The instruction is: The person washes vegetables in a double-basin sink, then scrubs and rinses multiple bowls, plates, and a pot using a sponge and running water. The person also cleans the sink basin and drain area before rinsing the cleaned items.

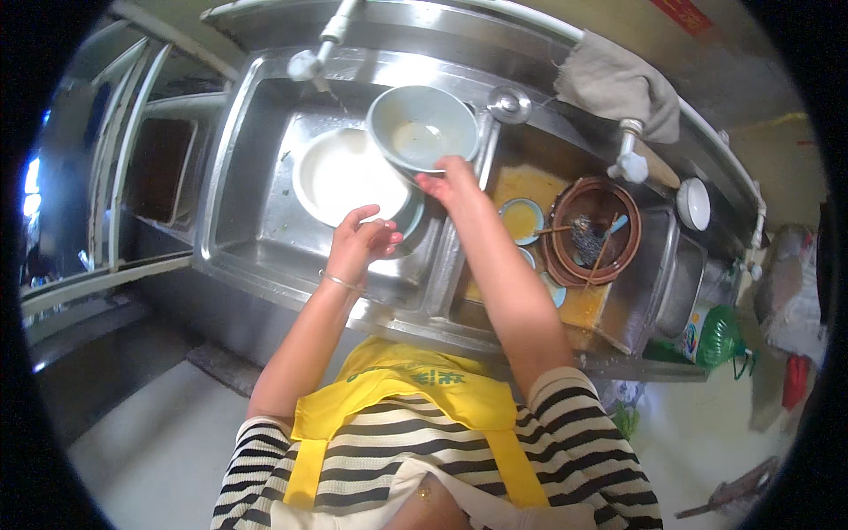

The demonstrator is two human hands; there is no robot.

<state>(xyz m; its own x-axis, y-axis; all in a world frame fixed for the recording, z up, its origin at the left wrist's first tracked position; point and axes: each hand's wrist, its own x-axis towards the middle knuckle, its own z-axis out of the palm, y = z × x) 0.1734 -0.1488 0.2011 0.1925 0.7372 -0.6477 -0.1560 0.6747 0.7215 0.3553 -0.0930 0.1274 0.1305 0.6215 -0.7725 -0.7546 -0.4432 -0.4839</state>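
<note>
My right hand (450, 182) grips the near rim of a pale blue-green bowl (424, 129), tilted so that its inside shows, with a little liquid in it. That bowl is over the right side of the left sink basin (255, 192). Just left of it a white bowl (348, 175) sits in the basin, partly over another blue-green bowl (414, 218). My left hand (366, 238) is at the white bowl's near rim, fingers apart and holding nothing; whether it touches the rim I cannot tell. A thin stream runs from the tap (321, 83) behind the white bowl.
Murky yellowish water stands in the right basin (523, 152), with small bowls (521, 220) and a brown pot (634, 232) holding a metal scourer (586, 242) and utensils. A drain strainer (509, 105) lies on the divider. A cloth (616, 83), second tap (628, 162) and white bowl (693, 203) are further right.
</note>
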